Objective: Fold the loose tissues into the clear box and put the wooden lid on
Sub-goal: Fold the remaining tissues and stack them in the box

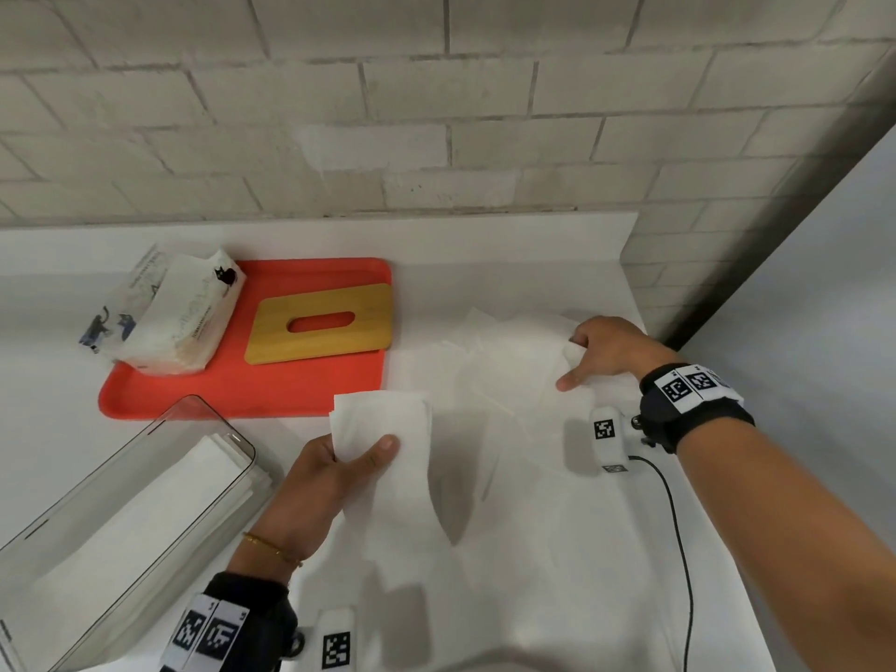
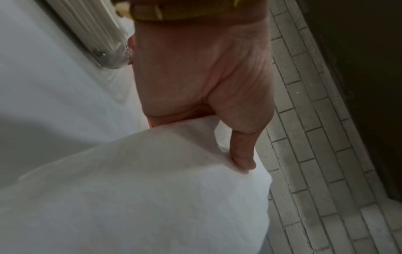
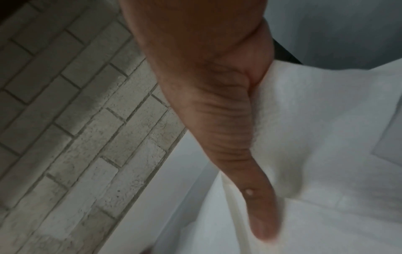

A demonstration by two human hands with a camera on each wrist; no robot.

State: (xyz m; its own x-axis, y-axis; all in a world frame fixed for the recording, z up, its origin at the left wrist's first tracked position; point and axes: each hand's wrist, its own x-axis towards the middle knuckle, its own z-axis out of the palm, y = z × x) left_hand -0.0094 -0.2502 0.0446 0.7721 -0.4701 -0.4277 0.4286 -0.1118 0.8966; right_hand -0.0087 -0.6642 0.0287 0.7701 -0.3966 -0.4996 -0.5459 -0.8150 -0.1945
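A folded tissue (image 1: 383,429), centre frame, is pinched by the left hand (image 1: 334,472), apparently bound for the clear box (image 1: 145,458) at lower left. The right hand (image 1: 606,351) grips loose tissues (image 1: 509,361); the wooden lid (image 1: 320,324) waits on the red tray (image 1: 242,390).

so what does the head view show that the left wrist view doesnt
Only the head view shows the wooden lid lying on the red tray, the tissue pack, and the right hand gripping a loose tissue.

Only the left wrist view shows the thumb pressing into the held tissue up close.

Both show the left hand holding that tissue, the clear box with stacked tissues inside, and the brick wall.
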